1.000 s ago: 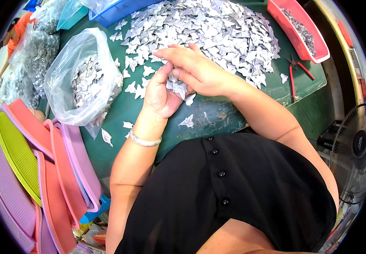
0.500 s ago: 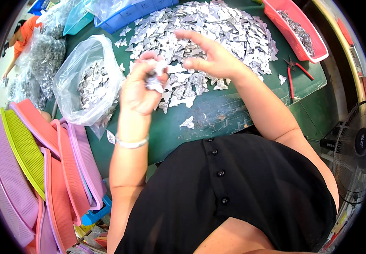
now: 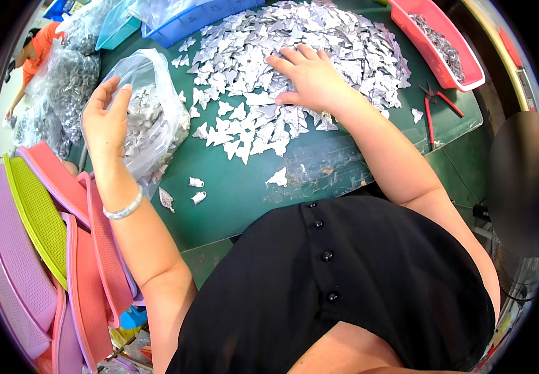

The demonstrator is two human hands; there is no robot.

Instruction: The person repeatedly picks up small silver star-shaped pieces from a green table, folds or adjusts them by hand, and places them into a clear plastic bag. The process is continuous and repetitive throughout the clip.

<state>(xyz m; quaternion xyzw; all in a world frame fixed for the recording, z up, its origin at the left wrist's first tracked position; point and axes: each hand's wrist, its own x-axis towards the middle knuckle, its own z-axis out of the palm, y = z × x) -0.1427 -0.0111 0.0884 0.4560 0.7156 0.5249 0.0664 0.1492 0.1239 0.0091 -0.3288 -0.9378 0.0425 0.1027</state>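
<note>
A wide heap of silvery butterfly-shaped metal pieces (image 3: 357, 50) lies on the green table (image 3: 232, 206). My right hand (image 3: 313, 78) rests on the heap's near side, fingers spread, palm down. At the left, my left hand (image 3: 107, 118) is over the rim of a clear plastic bag (image 3: 157, 68), fingers apart and nothing visible in them. Inside the bag is a pile of similar silvery pieces (image 3: 148, 121). Between the bag and me lie a leaf-shaped piece (image 3: 166, 199) and two small silvery pieces (image 3: 198, 197). A single butterfly piece (image 3: 277, 177) lies nearer my body.
Red-handled pliers (image 3: 430, 103) lie at the right, near a pink basket (image 3: 469, 78) of metal parts. A blue crate (image 3: 195, 19) stands at the back. Stacked plastic baskets (image 3: 39, 230) crowd the left side, with filled bags (image 3: 70, 87) behind. Another person (image 3: 39, 50) is at far left.
My left hand has moved left from the heap to the bag and let go of its metal pieces. My right hand has come down flat onto the heap.
</note>
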